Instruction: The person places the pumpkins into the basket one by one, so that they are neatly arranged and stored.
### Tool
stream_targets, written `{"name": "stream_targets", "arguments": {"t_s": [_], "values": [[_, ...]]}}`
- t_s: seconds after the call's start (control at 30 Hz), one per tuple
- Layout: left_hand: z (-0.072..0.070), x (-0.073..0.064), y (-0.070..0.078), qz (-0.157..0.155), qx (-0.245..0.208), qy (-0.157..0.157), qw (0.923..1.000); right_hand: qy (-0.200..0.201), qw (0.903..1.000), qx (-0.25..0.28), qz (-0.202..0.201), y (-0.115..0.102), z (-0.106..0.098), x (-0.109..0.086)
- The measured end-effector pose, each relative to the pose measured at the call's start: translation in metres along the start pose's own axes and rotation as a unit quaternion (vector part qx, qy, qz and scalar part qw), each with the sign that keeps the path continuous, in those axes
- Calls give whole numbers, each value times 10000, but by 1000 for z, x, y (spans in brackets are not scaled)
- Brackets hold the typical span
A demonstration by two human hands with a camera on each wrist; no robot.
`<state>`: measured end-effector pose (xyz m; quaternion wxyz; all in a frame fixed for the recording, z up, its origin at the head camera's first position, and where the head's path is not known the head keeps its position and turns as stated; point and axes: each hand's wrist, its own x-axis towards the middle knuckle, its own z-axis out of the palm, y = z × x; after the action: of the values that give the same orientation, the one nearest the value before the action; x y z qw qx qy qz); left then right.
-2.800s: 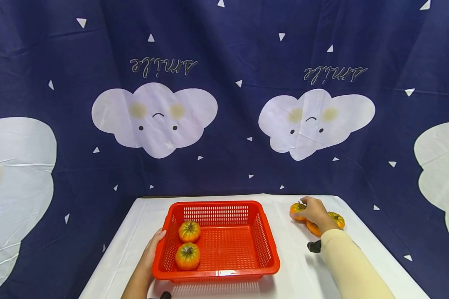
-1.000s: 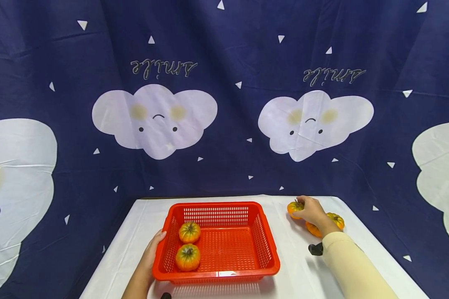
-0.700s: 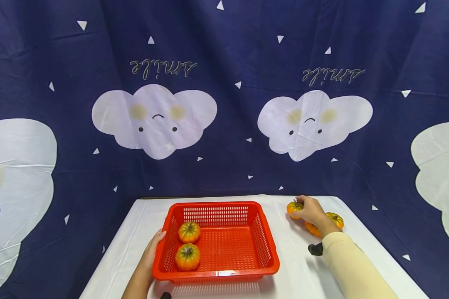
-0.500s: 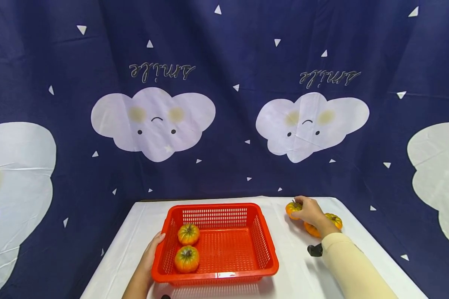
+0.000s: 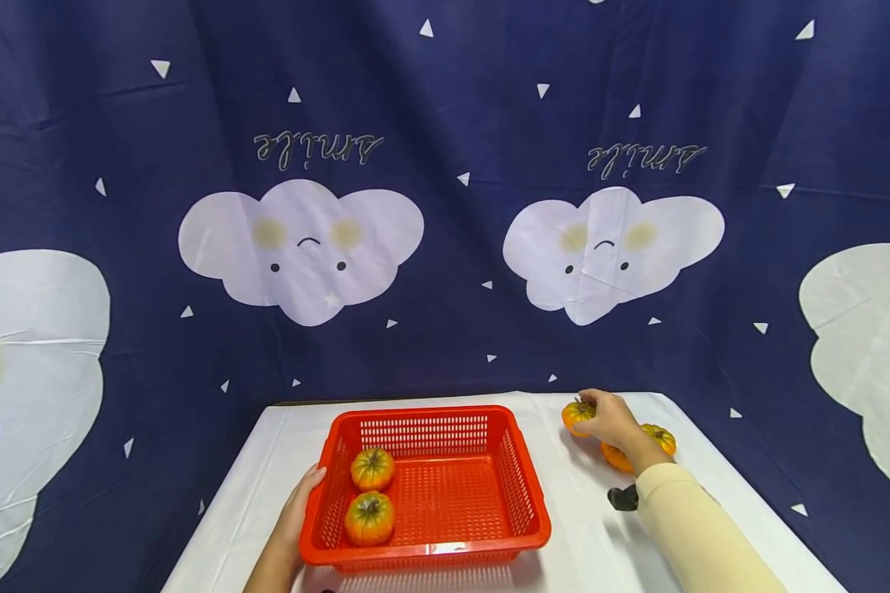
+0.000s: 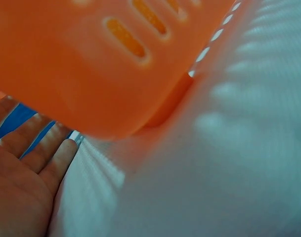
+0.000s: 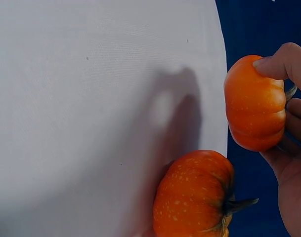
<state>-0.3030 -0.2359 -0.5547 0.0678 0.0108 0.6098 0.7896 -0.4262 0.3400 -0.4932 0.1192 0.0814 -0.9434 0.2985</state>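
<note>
In the head view my right hand pinches a small orange pumpkin at the right of the table. The right wrist view shows the held pumpkin between thumb and fingers, apart from its shadow on the cloth. Below it lies another pumpkin, with a curved stem. My left hand rests against the left side of a red plastic basket; its fingers look straight in the left wrist view. Inside the basket, at the left, sit a rear pumpkin and a front pumpkin.
Under my right wrist, an orange pumpkin and a yellow-orange pumpkin lie close together. White cloth covers the table. A dark blue curtain with clouds hangs behind it. A black device sits at my right wrist.
My right hand has lifted the pumpkin slightly and carried it a little left, apart from the others. My left hand stays at the basket. The head view has shifted slightly.
</note>
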Motion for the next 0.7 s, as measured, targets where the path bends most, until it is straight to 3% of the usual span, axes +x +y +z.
{"name": "stream_targets", "arguments": {"t_s": [0.17, 0.7], "values": [[3, 0, -1, 77, -326, -106, 9994, -9, 10000, -12, -59, -1, -2, -1], [4, 1, 0, 151, -486, -149, 9986, -4, 9998, 37, -218, -2, -3, 1]]}}
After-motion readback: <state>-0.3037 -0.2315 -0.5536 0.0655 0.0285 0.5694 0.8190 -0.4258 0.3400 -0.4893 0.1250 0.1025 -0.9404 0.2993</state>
